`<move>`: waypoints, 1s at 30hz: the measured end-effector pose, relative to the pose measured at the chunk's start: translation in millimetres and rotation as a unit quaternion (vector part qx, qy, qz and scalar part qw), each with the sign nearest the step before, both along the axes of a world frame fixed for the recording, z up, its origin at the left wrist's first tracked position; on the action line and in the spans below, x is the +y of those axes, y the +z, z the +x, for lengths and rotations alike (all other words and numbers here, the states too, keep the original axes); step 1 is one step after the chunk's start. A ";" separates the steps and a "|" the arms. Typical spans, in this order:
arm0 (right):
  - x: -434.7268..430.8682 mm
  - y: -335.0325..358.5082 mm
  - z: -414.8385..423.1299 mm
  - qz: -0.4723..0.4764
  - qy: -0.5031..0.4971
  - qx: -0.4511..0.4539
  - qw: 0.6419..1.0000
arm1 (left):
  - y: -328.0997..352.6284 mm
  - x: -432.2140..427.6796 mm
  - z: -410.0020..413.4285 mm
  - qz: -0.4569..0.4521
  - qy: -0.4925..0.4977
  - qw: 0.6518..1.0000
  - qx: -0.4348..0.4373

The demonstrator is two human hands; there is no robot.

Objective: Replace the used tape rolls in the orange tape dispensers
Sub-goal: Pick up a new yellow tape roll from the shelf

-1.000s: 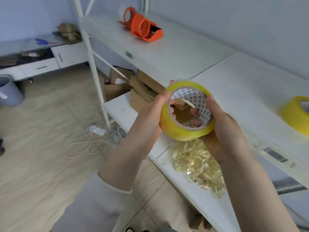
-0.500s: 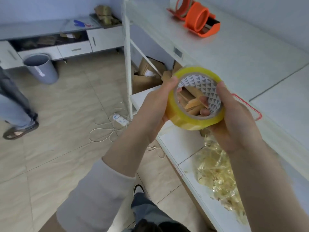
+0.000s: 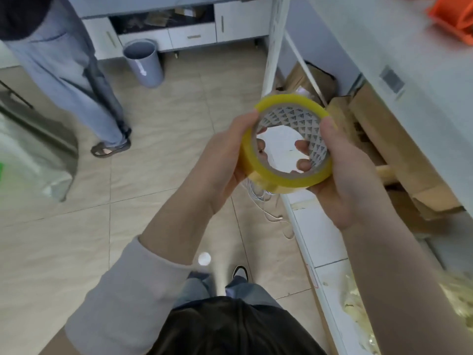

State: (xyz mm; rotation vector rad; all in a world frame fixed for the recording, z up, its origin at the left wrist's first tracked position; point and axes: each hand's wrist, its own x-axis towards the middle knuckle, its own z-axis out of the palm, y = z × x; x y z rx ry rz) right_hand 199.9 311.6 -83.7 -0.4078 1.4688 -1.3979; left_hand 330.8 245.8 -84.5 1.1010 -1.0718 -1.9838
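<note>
Both hands hold one yellow tape roll (image 3: 289, 142) in the air beside the shelf unit: left hand (image 3: 225, 162) clasps its left rim, right hand (image 3: 343, 175) cups its right side, fingertips (image 3: 302, 144) inside the core. Only the orange tape dispenser (image 3: 455, 19) corner shows on the desk (image 3: 399, 47), well apart. Risk: the smooth roll slips to the floor tiles (image 3: 158, 139).

Yellow tape roll with patterned cardboard core (image 3: 289, 175) between left hand (image 3: 225, 165) and right hand (image 3: 350, 180), above tiled floor. Grey cylindrical bin (image 3: 143, 63) behind, far left. White shelf rack (image 3: 330, 242) right; brown cardboard boxes (image 3: 399, 155) on lower shelf. Orange plastic tape dispenser (image 3: 454, 20) on upper shelf, top right.
</note>
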 end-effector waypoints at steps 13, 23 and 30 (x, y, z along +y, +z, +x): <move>-106.9 -7.2 17.8 0.028 -0.003 0.026 0.999 | -13.3 -118.0 21.7 0.006 -0.054 0.998 0.014; -199.7 17.6 25.5 -0.048 -0.117 0.021 0.992 | 10.4 -245.0 9.8 -0.026 -0.161 0.984 0.068; -183.8 61.7 -12.9 -0.122 -0.245 0.040 0.961 | 54.5 -260.3 -67.5 -0.028 -0.320 0.934 0.155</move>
